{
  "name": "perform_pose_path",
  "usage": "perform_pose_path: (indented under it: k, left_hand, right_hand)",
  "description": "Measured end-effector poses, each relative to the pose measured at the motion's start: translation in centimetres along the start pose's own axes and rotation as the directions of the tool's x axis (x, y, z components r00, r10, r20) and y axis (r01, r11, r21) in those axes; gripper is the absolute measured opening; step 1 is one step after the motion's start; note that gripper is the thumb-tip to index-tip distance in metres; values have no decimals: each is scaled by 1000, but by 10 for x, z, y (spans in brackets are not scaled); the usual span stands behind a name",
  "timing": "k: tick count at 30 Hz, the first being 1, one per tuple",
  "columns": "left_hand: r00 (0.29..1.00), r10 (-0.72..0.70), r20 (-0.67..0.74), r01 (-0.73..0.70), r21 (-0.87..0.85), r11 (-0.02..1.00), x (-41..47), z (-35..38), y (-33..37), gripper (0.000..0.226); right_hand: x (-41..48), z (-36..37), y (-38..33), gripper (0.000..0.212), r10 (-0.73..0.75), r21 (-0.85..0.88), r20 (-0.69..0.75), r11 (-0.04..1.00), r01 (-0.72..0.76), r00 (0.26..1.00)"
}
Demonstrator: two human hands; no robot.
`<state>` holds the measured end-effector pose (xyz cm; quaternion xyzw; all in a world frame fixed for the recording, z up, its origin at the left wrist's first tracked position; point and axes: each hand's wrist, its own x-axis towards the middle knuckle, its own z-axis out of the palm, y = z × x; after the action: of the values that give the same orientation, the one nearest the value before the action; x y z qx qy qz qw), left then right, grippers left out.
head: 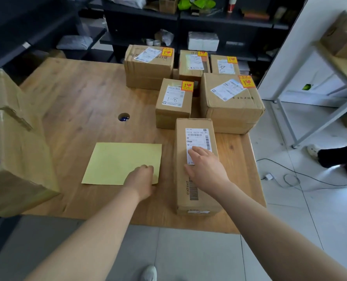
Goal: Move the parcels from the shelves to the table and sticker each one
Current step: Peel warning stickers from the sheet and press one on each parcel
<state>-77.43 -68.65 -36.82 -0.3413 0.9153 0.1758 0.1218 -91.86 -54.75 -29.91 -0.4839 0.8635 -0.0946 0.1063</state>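
Observation:
A long cardboard parcel (197, 185) with a white shipping label lies on the wooden table (77, 94) near its front right edge. My right hand (205, 167) rests flat on top of it, fingers straight over the label. Left of the parcel lies a pale yellow backing sheet (117, 161). My left hand (143, 179) sits on the sheet's near right corner with its fingers curled down; I cannot tell if it pinches anything. Behind stand several parcels, each with an orange-yellow sticker, such as the small box marked 1-8 (173, 104) and a wide one (231, 104).
Two big cardboard boxes (12, 151) fill the table's left side. A round cable hole (123, 117) pierces the tabletop. Dark shelves (188, 23) with bags and packets stand behind. A white rack (302, 122), floor cables (290, 175) and another person's foot (314, 151) are at the right.

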Motion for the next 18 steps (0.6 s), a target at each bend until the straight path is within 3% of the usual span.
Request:
perform_pose_path:
  k: [3, 6, 9, 14, 18]
  left_hand:
    - [999, 47, -17, -47, 4, 999, 7, 9, -9, 6]
    - [998, -10, -65, 3, -115, 993, 11, 6, -20, 15]
    - [983, -38, -180, -4, -230, 973, 12, -12, -29, 8]
    - [999, 17, -41, -21, -105, 994, 17, -12, -36, 48]
    - [990, 129, -63, -125, 56, 991, 30, 10, -27, 19]
  right_hand:
    - [6, 1, -2, 45, 3, 6, -4, 1000, -3, 1000]
    - [11, 1, -3, 48, 17, 36, 2, 999, -17, 1000]
    - [17, 1, -4, 46, 31, 50, 5, 998, -31, 1000]
    - [20, -3, -10, 41, 53, 42, 26, 998, -54, 998]
    - [22, 2, -10, 37, 31, 9, 3, 999, -31, 1000]
